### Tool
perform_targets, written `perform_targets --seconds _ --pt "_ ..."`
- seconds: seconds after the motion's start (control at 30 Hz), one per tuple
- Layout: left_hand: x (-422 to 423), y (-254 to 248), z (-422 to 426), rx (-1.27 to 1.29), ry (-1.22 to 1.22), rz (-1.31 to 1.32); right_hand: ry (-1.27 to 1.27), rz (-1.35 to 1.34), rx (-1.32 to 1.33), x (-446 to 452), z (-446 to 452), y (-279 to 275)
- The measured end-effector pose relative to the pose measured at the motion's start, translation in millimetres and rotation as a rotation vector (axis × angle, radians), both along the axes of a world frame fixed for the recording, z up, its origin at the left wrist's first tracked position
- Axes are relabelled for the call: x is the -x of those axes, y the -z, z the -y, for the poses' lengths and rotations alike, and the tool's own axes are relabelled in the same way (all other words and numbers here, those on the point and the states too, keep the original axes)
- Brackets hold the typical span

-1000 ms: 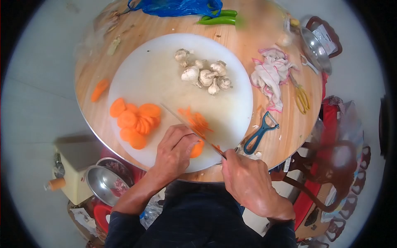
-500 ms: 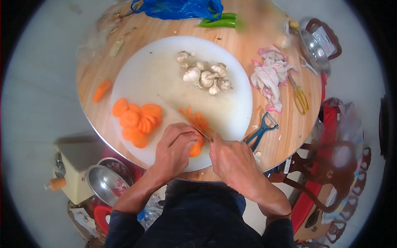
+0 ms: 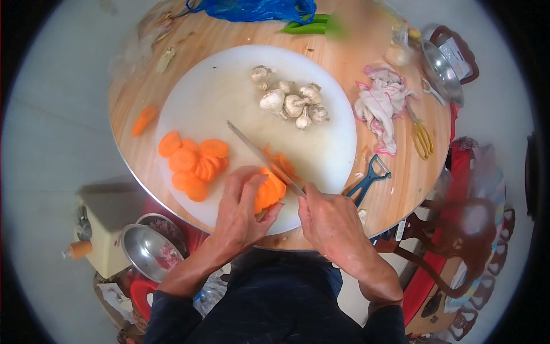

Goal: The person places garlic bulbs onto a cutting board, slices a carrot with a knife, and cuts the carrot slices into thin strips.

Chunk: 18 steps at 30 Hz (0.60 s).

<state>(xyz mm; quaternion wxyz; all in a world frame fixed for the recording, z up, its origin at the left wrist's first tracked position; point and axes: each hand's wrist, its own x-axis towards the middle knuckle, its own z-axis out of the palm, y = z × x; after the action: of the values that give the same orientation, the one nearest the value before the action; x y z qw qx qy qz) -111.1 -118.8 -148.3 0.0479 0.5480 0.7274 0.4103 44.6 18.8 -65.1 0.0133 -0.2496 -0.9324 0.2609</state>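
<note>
My right hand [image 3: 332, 221] is wrapped round the handle of a knife [image 3: 258, 150], whose blade slants up and left over the round white cutting board [image 3: 200, 97]. Fingers and thumb of my left hand [image 3: 240, 209] grip a stack of carrot slices [image 3: 269, 192] on the board, close to the blade. Thin carrot strips [image 3: 285, 165] lie just right of the blade. A cluster of round carrot slices [image 3: 195, 166] rests at the board's left side. Several garlic bulbs [image 3: 295, 104] sit together toward its upper right.
On the wooden table [image 3: 134, 155] are a carrot piece [image 3: 145, 120], a peeler [image 3: 368, 180], a cloth [image 3: 379, 106], yellow-handled scissors [image 3: 422, 137], green peppers [image 3: 309, 27] and a blue plastic bag [image 3: 252, 8]. Metal bowls [image 3: 146, 249] stand lower left; a chair [image 3: 458, 246] is at right.
The knife blade has tilted and now shows its side more clearly. My left hand's fingers have spread around the carrot slices, exposing more of them. The view has shifted slightly.
</note>
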Motion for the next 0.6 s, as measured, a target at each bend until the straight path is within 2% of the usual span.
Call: perform_targets --seconds 0.2,0.27,0.37,0.6 --pt "2.9 -10.2 -1.0 -0.026 -0.008 -0.012 0.003 0.005 -0.003 -1.4 0.3 0.1" --pt "9.4 -10.8 -1.0 -0.162 0.049 -0.143 0.004 -0.002 -0.007 -1.6 0.5 0.4" --pt "17.1 -3.7 -5.7 -0.167 0.168 -0.096 0.007 -0.005 -0.007 -0.2 2.0 -0.8" --pt "14.4 -5.0 -10.5 -0.154 0.158 -0.09 0.01 0.012 -0.005 -9.8 7.0 -17.8"
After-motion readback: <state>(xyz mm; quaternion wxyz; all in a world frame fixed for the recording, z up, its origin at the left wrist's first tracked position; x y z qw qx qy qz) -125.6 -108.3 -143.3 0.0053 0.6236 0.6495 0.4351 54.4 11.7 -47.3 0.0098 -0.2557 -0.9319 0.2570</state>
